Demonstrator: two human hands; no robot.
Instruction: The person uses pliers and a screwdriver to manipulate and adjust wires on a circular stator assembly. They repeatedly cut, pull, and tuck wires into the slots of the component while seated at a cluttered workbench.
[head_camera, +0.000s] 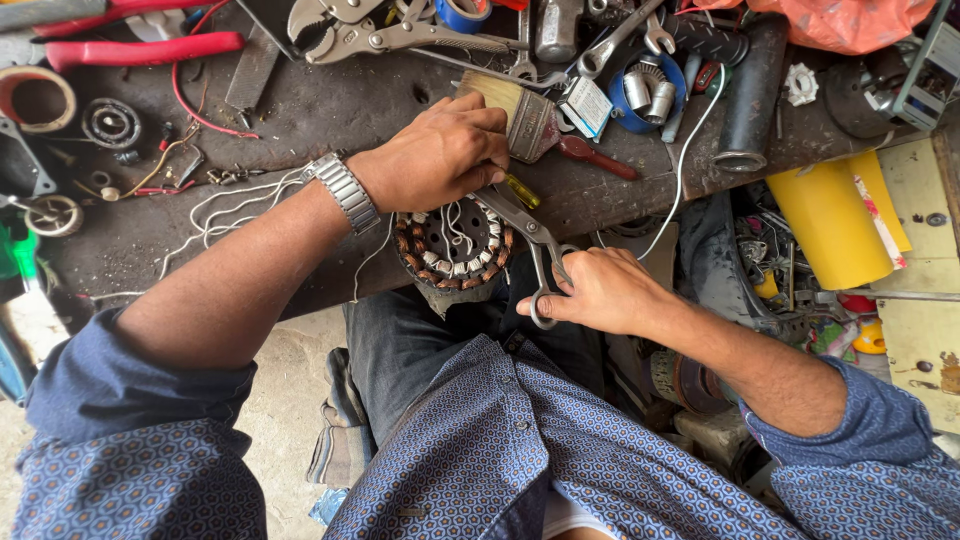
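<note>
A: Left hand (435, 155)?
B: Fingers curled shut, pressing the far rim of the stator (452, 243) at the worktop's (330, 110) near edge.
A: Right hand (600, 292)?
B: Fingers through the scissors' (532, 240) loops, gripping; blades nearly closed, reaching to the stator's right side.

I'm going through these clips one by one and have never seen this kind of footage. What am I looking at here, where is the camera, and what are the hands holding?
There is no machine: a person works with bare hands, and the single camera sits on their head, looking down. The left hand, with a metal wristwatch, presses on a round motor stator wound with copper coils, at the edge of a dark workbench. The right hand holds scissors, blades pointing towards the stator. On the bench lie a paintbrush, red-handled pliers, spanners and loose white wires.
</note>
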